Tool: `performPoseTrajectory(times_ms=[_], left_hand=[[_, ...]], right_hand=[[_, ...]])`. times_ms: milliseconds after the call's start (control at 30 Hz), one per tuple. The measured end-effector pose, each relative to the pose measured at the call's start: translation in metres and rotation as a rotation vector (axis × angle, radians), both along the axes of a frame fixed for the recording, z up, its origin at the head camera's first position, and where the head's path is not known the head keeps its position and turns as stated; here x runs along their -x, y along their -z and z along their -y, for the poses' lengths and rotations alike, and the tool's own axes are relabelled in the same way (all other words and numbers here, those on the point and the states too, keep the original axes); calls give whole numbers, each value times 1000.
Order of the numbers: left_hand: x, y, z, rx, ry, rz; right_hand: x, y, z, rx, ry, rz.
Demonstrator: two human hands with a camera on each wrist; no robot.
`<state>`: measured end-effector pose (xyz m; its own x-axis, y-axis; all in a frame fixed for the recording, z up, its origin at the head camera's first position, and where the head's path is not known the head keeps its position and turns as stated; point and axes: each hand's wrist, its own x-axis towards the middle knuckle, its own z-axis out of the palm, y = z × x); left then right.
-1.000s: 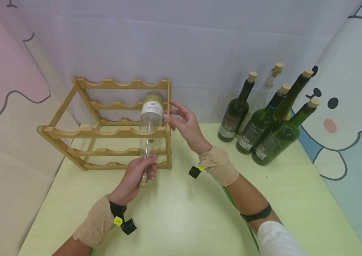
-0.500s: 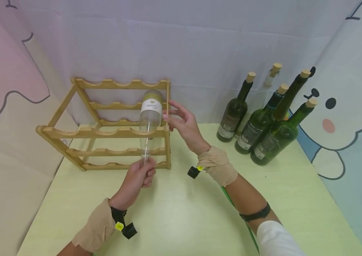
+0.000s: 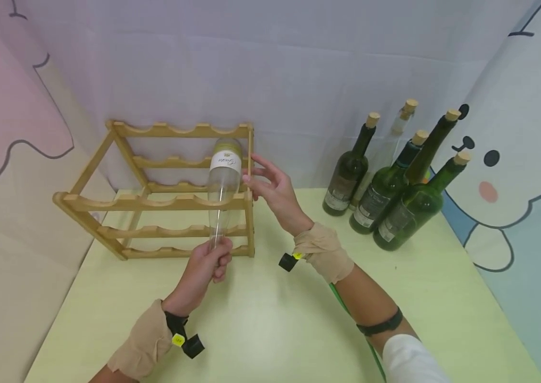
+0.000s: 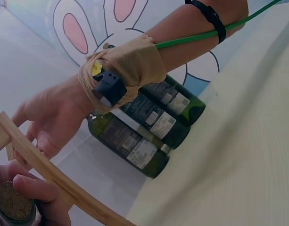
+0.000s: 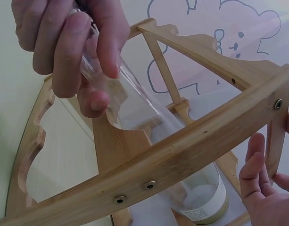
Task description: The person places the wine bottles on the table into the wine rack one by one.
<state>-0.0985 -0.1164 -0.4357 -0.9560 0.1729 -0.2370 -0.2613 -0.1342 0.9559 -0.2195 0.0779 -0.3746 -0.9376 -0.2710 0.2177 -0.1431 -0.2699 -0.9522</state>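
A clear glass bottle with a white label and gold band lies through the right end of the wooden wine rack, under the top front rail. Its base is at the back and its neck points toward me. My left hand grips the neck; the cork shows between thumb and fingers in the left wrist view but is hidden in the head view. My right hand holds the rack's right-end upright, thumb on one side and fingers on the other.
Several corked bottles stand upright at the back right, among them a dark green bottle and a green bottle. A printed cloth hangs behind the pale table.
My left hand has slid along the neck toward the cork, which it now covers in the head view. The bottle sits slightly deeper in the rack. My right hand stays on the upright.
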Motion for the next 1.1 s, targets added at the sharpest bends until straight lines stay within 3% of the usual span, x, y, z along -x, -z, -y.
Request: performPoseTrajectory(times_ms=[267,400,500,633,733,833,900,967,1100], left_hand=[[3,2,9,92,65,-59],[4,3,18,211,128,-138],[0,3,30,348,131,-206],[-10,4,49,540,20,-288],[-20,5,60,659,-141,-364],[-29,3,66,721,-324,-450],[-35,1,69,715,-418,-520],[-39,-4,71,672,-472,-604],[-41,-14,69,575,-485,-789]], right_hand=[[1,1,2,-51,6,-8],[-2,5,-2,-79,-2,-43],[-10,10,-13,-107,-8,-90],[-27,20,-37,-186,-1,-131],[-42,27,-64,-257,33,-143],[-58,33,-99,-301,121,-170],[-68,36,-125,-301,205,-193],[-78,36,-150,-279,298,-210],[-92,34,-194,-205,494,-245]])
